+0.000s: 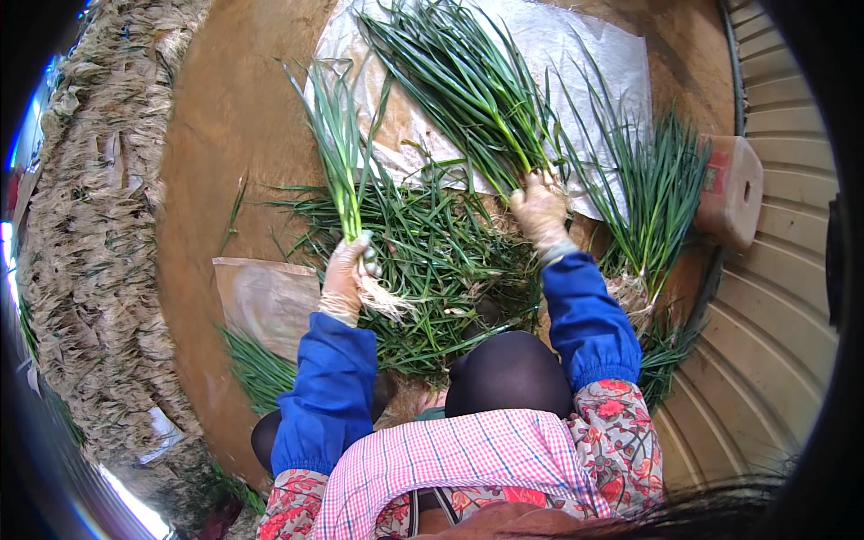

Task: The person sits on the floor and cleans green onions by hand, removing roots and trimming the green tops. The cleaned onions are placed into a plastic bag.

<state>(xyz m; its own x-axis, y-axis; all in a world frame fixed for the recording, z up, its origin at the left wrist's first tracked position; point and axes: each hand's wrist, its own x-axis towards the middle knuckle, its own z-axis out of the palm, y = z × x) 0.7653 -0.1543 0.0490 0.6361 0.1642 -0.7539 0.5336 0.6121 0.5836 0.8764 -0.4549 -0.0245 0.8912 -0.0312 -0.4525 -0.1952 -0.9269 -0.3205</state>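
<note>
My gloved left hand [349,273] grips a small bunch of green onions [347,196], leaves pointing away from me and white roots hanging over the palm side. My gloved right hand [541,210] is at the root end of a large pile of green onions [466,88], which lies on a white plastic sheet [607,47]. Its fingers touch the white stem bases; whether they grip any is unclear. Between and below both hands spreads a heap of loose green leaves and trimmings [432,263].
Another bunch of green onions [651,196] rests at the right beside a plastic stool [739,192] and a ribbed wall [776,270]. More greens [260,371] and a pale sack [270,297] lie at the left. Beyond the brown floor [223,135] runs a long shaggy, straw-coloured mass [101,270].
</note>
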